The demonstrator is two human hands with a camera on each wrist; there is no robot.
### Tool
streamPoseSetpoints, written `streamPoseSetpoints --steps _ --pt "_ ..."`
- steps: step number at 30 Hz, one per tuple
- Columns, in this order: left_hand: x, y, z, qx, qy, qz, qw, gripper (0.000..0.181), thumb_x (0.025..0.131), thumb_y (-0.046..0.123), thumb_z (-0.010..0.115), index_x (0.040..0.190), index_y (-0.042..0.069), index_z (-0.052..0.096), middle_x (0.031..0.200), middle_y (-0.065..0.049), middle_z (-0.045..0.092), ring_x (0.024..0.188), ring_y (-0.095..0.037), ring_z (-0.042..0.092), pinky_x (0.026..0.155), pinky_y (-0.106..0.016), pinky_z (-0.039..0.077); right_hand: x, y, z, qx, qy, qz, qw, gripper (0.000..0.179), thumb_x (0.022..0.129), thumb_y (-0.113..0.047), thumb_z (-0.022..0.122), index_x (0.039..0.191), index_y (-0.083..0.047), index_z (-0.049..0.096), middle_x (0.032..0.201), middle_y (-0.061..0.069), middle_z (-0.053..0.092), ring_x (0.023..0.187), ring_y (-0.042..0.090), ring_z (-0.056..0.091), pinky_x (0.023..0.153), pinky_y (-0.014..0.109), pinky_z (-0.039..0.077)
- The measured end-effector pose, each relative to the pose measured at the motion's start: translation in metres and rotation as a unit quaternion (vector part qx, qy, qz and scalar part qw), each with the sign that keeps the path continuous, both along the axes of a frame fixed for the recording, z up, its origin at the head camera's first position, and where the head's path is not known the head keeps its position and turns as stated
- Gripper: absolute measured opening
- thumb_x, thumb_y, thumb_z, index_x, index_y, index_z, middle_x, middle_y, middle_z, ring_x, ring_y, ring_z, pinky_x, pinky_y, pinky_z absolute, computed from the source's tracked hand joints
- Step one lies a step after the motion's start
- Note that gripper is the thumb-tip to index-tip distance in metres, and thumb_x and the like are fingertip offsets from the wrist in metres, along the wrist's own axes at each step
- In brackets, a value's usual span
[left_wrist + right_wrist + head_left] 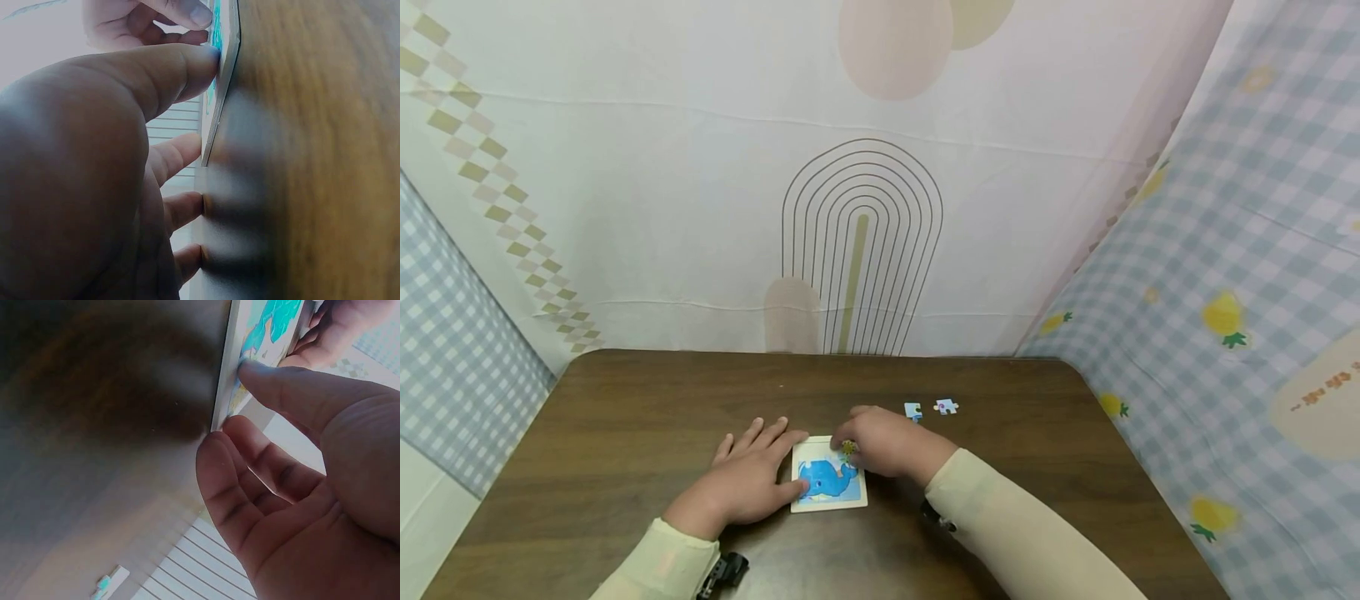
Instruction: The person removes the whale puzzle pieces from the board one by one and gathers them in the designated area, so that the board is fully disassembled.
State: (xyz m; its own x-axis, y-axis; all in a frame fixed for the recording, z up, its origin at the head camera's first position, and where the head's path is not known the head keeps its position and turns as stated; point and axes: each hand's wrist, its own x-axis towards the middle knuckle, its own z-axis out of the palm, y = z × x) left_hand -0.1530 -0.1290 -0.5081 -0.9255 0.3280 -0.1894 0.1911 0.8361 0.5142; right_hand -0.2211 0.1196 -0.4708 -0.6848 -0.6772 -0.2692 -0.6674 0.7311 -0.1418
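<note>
A small square jigsaw puzzle (829,483) with a blue whale picture lies in a pale frame on the table. My left hand (748,483) is spread at its left side, thumb on the picture and index fingertip at the upper left corner. The other left fingertips rest on the tabletop. Over the upper right part of the puzzle, my right hand (880,437) has its fingers curled, pinching a puzzle piece (848,447) with a yellow patch between thumb and index finger. In the right wrist view the thumb (262,378) touches the picture near the frame's edge, partly hiding the piece.
Two loose puzzle pieces, one pale blue (912,410) and one with a purple mark (946,406), lie beyond my right hand. The brown wooden table (647,417) ends at a patterned cloth (700,225) hung behind it.
</note>
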Motion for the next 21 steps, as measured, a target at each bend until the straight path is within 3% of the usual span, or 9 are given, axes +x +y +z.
streamPoseSetpoints --steps 8,21 --pt "0.001 0.000 0.000 0.005 -0.002 0.002 1.0000 0.078 0.103 0.060 0.076 0.170 0.032 0.049 0.185 -0.012 0.033 0.173 -0.053 0.020 0.130 -0.087 0.011 -0.003 -0.008 0.003 0.009 -0.004 -0.018 0.9998 0.028 0.101 -0.014 0.084 0.125 -0.028 0.086 0.128 -0.005 0.077 0.118 0.012 0.069 0.105 0.033 0.061" --pt "0.001 -0.001 0.001 0.005 0.001 -0.001 1.0000 0.078 0.103 0.060 0.076 0.170 0.032 0.048 0.185 -0.013 0.034 0.172 -0.053 0.020 0.129 -0.087 0.012 -0.013 -0.021 0.012 0.064 -0.005 0.024 0.9976 0.027 0.099 -0.014 0.088 0.123 -0.026 0.085 0.125 -0.007 0.079 0.117 0.010 0.070 0.108 0.032 0.061"
